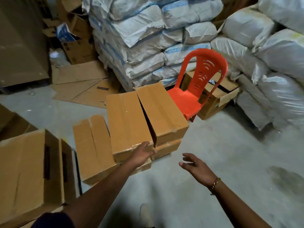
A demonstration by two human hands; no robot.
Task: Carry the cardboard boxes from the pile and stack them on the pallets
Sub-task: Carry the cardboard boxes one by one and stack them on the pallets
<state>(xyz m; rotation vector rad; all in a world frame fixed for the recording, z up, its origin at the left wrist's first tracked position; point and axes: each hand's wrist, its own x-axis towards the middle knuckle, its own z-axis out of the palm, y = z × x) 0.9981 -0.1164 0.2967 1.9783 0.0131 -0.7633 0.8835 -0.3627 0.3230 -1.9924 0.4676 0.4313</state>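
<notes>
Two taped cardboard boxes lie side by side on top of lower boxes in the middle of the floor: a left box [127, 124] and a right box [162, 112]. My left hand [143, 153] touches the near right corner of the left box, its fingers lying along the front edge. Empty and with fingers spread, my right hand [195, 167] hovers over the bare floor to the right of the pile. A lower box [92, 145] lies to the left of the pair. No pallet is visible.
An orange plastic chair [197, 89] stands just behind the pile. Stacked white sacks [148, 38] fill the back and right side. A large open carton [29, 170] stands at the near left. Flattened cardboard [82, 86] lies on the floor behind. Grey floor [230, 153] stretches to the right.
</notes>
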